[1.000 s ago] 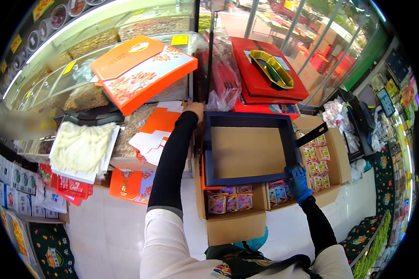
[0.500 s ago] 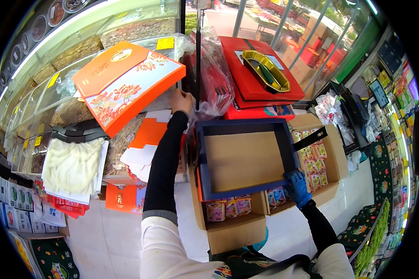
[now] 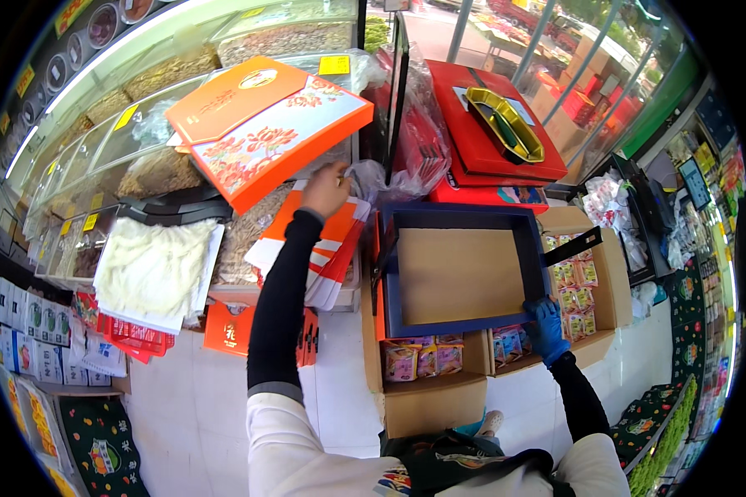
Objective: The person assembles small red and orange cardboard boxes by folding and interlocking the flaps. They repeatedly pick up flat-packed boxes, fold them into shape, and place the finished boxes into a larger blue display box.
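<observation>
My right hand (image 3: 545, 327), in a blue glove, grips the near right corner of a dark blue box tray (image 3: 460, 269) with a brown cardboard inside. The tray rests tilted over an open carton (image 3: 427, 398) of small snack packets. My left hand (image 3: 327, 189), bare with a black sleeve, reaches forward to the top of a stack of flat orange and white cartons (image 3: 327, 248). Its bent fingers sit just under the lower edge of a large orange flowered gift box (image 3: 273, 124). Whether they grip anything is hidden.
Red gift boxes (image 3: 489, 124) with a gold tray (image 3: 506, 124) stand behind the blue tray. A clear plastic bag (image 3: 414, 157) lies beside my left hand. A glass counter (image 3: 141, 157) of dried goods runs at the left, with white bags (image 3: 153, 265) at its front. A second carton (image 3: 593, 290) of packets stands at the right.
My left hand has left the blue tray's far left corner and moved left to the orange cartons. My right hand still holds the tray's corner.
</observation>
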A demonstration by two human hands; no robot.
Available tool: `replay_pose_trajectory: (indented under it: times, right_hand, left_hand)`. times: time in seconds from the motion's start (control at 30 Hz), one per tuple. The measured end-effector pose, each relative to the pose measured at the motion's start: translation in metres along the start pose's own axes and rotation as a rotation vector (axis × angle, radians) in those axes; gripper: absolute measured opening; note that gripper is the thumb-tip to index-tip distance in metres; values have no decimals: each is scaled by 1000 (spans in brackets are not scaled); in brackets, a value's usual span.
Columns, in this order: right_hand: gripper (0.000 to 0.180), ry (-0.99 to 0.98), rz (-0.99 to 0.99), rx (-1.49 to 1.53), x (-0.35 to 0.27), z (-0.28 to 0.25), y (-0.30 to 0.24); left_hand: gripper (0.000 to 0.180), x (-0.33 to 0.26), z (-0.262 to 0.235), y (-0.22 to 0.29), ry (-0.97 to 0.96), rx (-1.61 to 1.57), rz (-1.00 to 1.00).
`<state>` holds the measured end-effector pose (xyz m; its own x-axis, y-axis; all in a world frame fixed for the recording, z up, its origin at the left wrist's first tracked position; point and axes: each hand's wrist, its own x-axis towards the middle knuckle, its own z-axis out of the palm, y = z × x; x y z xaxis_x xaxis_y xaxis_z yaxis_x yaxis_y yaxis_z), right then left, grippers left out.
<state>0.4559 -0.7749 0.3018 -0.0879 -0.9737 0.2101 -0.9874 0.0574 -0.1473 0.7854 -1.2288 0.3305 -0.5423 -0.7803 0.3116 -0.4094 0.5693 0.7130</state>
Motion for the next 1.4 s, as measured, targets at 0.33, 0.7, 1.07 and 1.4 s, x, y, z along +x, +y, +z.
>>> replay_pose_trajectory:
  times: [0.33, 0.7, 1.07, 1.4]
  right_hand:
    - [49, 42, -18, -21, 3, 1, -6]
    - [52, 50, -74, 27, 3, -3, 2]
    - [62, 326, -280, 404, -26, -14, 22]
    - [58, 344, -419, 788, -83, 60, 60]
  left_hand:
    - [124, -146, -15, 51, -430, 784, -366]
    - [18, -140, 2, 33, 115, 1137, -23]
    - [38, -296, -6, 187, 813, 760, -247]
    - [26, -415, 145, 258, 1224, -288, -83]
